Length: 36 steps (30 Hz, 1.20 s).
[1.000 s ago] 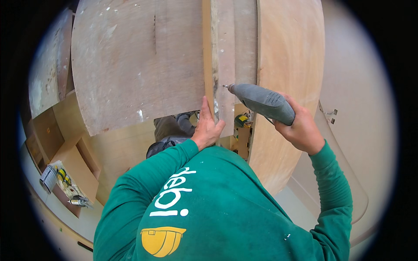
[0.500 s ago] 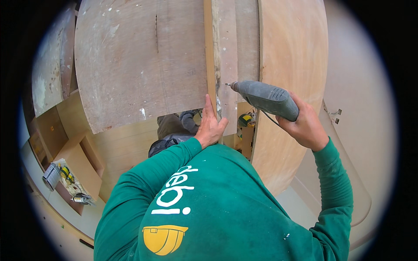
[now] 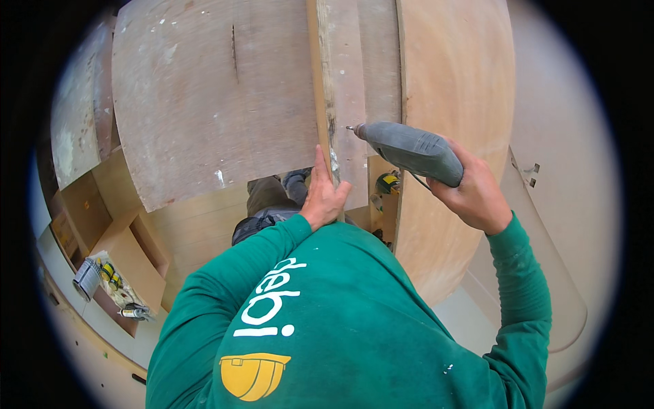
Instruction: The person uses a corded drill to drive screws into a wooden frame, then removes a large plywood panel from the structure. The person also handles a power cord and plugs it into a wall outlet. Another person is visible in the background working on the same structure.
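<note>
A long wooden batten stands on edge along the worn plywood sheet. My left hand rests at its near end, index finger stretched along the left side and thumb spread to the right. My right hand is closed around the rear of a grey power drill, whose bit points left toward the batten. Between the bit tip and the batten there seems to be a small gap, over a paint-spotted pinkish board strip. A cable runs below the drill.
A paler curved plywood panel lies to the right, under the drill arm. At lower left, a wooden box unit carries a can and small tools. A yellow-and-black tool shows below the boards. Dark trousers show beneath the sheet.
The batten, boards, drill and both hands appear shifted slightly left in view. My left hand keeps its place on the batten, and my right hand still grips the drill.
</note>
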Each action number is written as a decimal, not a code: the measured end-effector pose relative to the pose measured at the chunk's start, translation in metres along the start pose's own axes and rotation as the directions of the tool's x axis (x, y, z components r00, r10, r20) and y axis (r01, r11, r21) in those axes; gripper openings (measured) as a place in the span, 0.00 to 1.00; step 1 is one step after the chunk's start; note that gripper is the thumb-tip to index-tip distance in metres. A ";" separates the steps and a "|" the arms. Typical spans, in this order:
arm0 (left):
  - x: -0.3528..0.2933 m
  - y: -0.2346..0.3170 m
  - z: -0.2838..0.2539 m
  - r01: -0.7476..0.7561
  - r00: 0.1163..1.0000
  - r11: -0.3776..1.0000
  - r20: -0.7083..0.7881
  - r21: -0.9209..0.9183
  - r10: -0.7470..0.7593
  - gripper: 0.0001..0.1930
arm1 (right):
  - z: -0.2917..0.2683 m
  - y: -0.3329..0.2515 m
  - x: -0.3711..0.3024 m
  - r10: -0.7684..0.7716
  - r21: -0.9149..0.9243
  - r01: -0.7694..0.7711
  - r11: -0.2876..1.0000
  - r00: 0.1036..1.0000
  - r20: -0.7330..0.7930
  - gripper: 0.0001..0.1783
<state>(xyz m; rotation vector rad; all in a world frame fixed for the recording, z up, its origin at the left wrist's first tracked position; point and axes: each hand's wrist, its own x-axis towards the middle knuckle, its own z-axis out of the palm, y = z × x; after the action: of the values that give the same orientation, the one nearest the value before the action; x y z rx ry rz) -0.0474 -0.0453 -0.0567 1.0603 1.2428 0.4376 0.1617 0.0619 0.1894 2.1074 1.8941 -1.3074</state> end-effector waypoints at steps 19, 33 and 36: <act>0.005 -0.011 0.005 -0.062 0.997 0.998 -0.038 0.020 0.063 0.55 | 0.006 0.001 -0.001 -0.061 0.032 0.061 0.998 0.998 -0.007 0.30; 0.004 -0.011 0.005 -0.038 0.999 0.999 -0.029 -0.003 0.038 0.56 | 0.018 -0.013 -0.007 -0.027 -0.049 0.027 0.998 1.000 0.000 0.32; 0.004 -0.009 0.004 -0.016 1.000 1.000 -0.018 -0.012 0.016 0.57 | 0.016 -0.014 -0.003 -0.031 -0.040 0.032 0.999 0.999 0.014 0.33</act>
<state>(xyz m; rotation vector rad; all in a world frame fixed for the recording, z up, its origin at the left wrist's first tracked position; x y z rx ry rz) -0.0444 -0.0483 -0.0672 1.0589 1.2468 0.4670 0.1419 0.0547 0.1879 2.0530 1.9393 -1.2748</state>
